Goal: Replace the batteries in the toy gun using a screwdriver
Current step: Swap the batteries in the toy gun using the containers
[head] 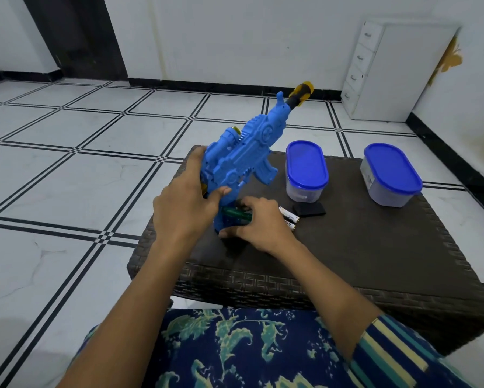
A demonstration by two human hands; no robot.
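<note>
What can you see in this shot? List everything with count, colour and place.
table: one, dark brown wicker, centre
toy gun: one, blue, orange-black muzzle, held muzzle-up at table's left
screwdriver: one, green handle, at the gun's grip
batteries: two visible, white-black, on table right of screwdriver
containers: two, clear, blue lids, table's far side
flat piece: one, black, on table before left one
drawer unit: one, white, back right
left hand: one, grips toy gun
right hand: one, holds screwdriver
</note>
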